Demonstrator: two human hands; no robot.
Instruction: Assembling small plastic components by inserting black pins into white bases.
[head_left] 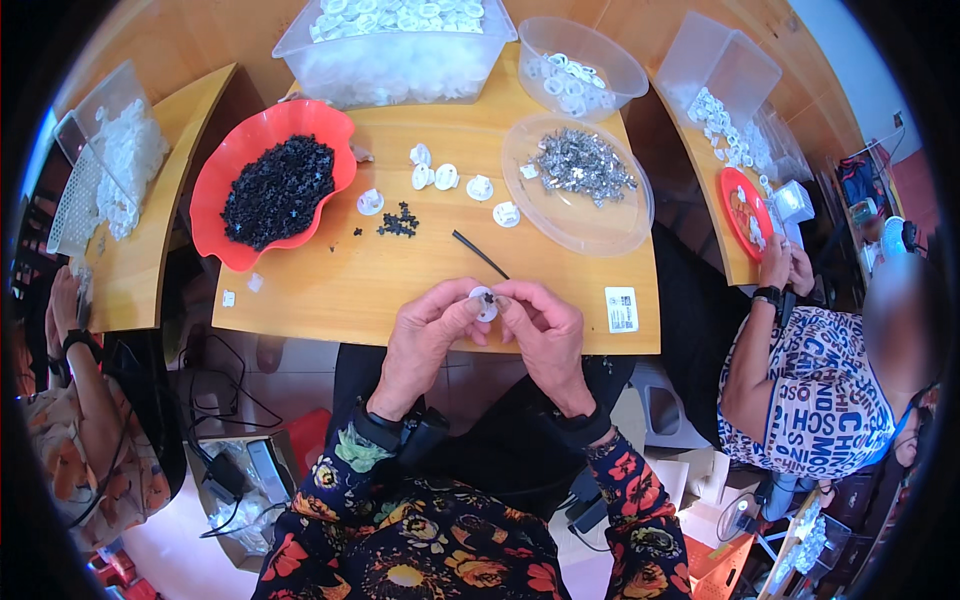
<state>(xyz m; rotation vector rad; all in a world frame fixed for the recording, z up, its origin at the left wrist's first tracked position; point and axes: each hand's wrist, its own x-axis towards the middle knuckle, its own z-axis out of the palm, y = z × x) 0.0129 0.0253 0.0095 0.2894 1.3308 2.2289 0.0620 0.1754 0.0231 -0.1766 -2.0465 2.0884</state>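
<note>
Near the table's front edge I hold a small white round plastic part (485, 312) with a dark piece on its face. My left hand (428, 338) pinches it from the left, closed round its rim. The thumb and fingers of my right hand (548, 335) close on it from the other side. A thin black stick (480, 254) lies just beyond my fingertips. Farther off are a small heap of black cross-shaped pieces (400, 222) and several white round parts, one of them (507, 214) near a clear shallow dish (560, 240) of small shiny metal pieces (585, 165).
A red wavy-edged bowl (210, 205) of black pieces stands at left. At the back are a clear bin (400, 80) and a clear round bowl (630, 70) with white parts. A printed white card (621, 310) lies at right. Co-workers sit on both sides, one in a patterned shirt (810, 390).
</note>
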